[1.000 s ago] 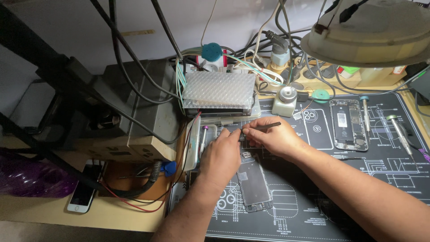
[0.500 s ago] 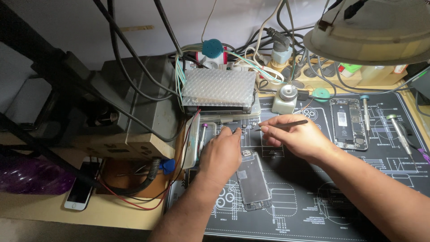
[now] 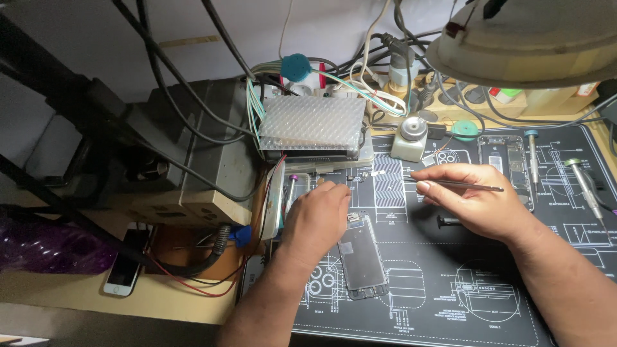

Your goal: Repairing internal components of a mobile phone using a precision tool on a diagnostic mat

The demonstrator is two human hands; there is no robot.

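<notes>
My left hand [image 3: 316, 218] rests on the dark work mat [image 3: 450, 289], fingers curled down at the top end of a small phone screen panel [image 3: 362, 257] that lies flat on the mat. My right hand [image 3: 472, 199] hovers to the right of it and pinches thin metal tweezers [image 3: 459, 185], held level with the tips pointing left toward small loose metal parts [image 3: 373, 174]. A thin pen-like tool with a purple cap [image 3: 290, 187] lies just left of my left hand.
A bubble-wrapped box with wires [image 3: 312, 125] and a grey machine [image 3: 193, 148] stand at the back left. An opened phone body [image 3: 508, 160], two screwdrivers [image 3: 581, 183], a small round pot [image 3: 411, 138] and a lamp head [image 3: 533, 38] sit right. A white phone [image 3: 125, 270] lies at lower left.
My right hand has drawn away to the right with the tweezers. My left hand slid slightly down toward the screen panel, uncovering the small parts near the mat's top edge.
</notes>
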